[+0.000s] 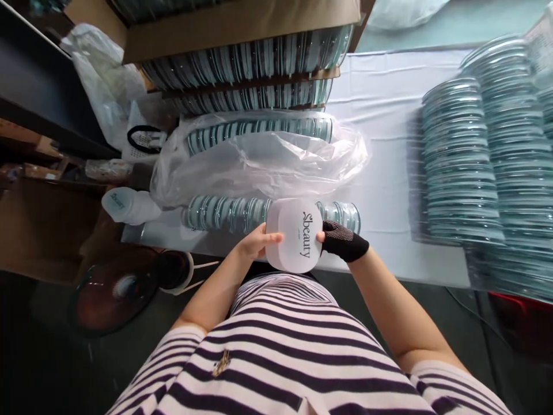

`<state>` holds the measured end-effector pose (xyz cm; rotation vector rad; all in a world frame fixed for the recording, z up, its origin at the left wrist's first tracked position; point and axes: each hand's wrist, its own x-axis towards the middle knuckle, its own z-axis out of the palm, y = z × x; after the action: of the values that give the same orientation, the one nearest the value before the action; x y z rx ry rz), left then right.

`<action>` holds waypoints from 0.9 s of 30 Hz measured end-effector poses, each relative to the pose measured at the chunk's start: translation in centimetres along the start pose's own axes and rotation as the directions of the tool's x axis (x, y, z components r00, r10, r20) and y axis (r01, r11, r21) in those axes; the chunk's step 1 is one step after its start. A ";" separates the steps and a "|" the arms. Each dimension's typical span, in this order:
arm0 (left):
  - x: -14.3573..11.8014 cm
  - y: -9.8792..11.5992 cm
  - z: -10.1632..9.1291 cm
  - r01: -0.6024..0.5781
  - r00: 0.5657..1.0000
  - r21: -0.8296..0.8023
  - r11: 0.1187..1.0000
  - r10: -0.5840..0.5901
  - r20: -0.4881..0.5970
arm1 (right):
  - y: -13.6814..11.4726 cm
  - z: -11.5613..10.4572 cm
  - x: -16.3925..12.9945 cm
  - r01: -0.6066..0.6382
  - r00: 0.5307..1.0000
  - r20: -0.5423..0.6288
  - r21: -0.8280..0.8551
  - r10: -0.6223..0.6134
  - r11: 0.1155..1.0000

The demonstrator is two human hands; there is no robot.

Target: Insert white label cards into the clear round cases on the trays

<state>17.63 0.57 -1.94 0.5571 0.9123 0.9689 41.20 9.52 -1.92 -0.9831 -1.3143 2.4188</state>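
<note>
I hold a white rounded case [294,235] printed "Sbeauty" between both hands at the table's near edge. My left hand [254,242] is bare and grips its left side. My right hand [341,239] wears a black mesh glove and grips its right side. Just behind the case lies a row of round clear-lidded discs [224,212] on edge.
A crumpled clear plastic bag [259,155] with more discs lies on the white table [380,144]. Cardboard trays [242,26] of discs stand behind it. Tall stacks of clear discs [484,167] fill the right side. A white bottle [129,206] and a fan [116,291] sit at the left.
</note>
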 end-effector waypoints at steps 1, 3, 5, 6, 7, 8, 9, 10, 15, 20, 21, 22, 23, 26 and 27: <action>0.6 -0.3 0.2 0.027 0.998 -0.058 0.998 -0.023 0.066 | 0.5 -0.3 -0.1 0.017 0.999 0.045 0.049 -0.020 0.999; 2.0 -1.1 0.3 0.057 0.994 -0.104 0.993 -0.046 0.098 | 1.5 -0.9 0.0 0.040 0.999 0.017 0.113 -0.042 0.993; 3.4 -1.6 0.3 0.049 0.999 -0.006 0.999 -0.049 -0.009 | 2.2 -1.5 0.2 0.022 0.988 -0.156 0.097 -0.007 0.995; 3.9 -1.7 0.4 0.038 0.995 0.095 0.995 -0.029 -0.095 | 2.3 -1.8 0.1 0.007 0.964 -0.267 0.070 0.012 0.998; 4.0 -1.6 0.5 0.028 0.986 0.203 0.979 0.006 -0.166 | 2.3 -1.9 -0.1 -0.008 0.936 -0.352 0.041 0.023 0.999; 4.0 -1.4 0.6 0.022 0.980 0.286 0.958 0.036 -0.197 | 2.2 -2.0 -0.6 -0.018 0.921 -0.389 0.020 0.024 1.000; 3.7 -1.1 0.9 0.016 0.984 0.319 0.948 0.042 -0.176 | 2.0 -2.0 -1.3 -0.016 0.929 -0.370 0.012 0.019 1.000; 3.3 -0.8 1.1 0.010 0.994 0.293 0.956 0.023 -0.108 | 1.8 -1.9 -2.0 0.002 0.952 -0.306 0.019 0.004 1.000; 3.0 0.3 1.6 0.046 0.991 0.013 0.999 -0.047 0.122 | 1.5 -1.0 -3.5 0.094 0.977 -0.202 0.099 -0.072 0.991; 2.7 0.6 1.3 -0.016 1.000 0.140 0.990 0.013 0.023 | 1.9 -0.1 -3.7 0.062 0.947 -0.315 -0.001 -0.059 0.998; 2.5 0.7 1.3 -0.012 0.995 0.090 0.996 0.003 0.099 | 1.8 0.2 -3.9 0.097 0.958 -0.273 0.020 -0.088 0.995; 2.4 0.7 1.2 -0.004 0.989 0.039 0.999 -0.002 0.148 | 1.7 0.6 -4.0 0.131 0.960 -0.255 0.045 -0.116 0.990; 2.5 0.6 1.1 -0.003 0.989 0.008 1.000 0.002 0.145 | 1.6 0.9 -4.0 0.157 0.948 -0.288 0.061 -0.133 0.986; 3.8 -0.2 0.4 -0.079 0.992 0.039 0.996 0.082 -0.097 | 1.4 1.6 -2.9 0.195 0.836 -0.529 0.041 -0.144 0.980; 4.4 -0.5 0.0 -0.100 0.979 0.066 0.993 0.110 -0.173 | 1.6 1.8 -2.5 0.194 0.800 -0.580 0.011 -0.152 0.981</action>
<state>18.99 4.18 -4.05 0.5791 1.0803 1.1033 42.07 6.24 -1.40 -1.3670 -1.0294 1.7941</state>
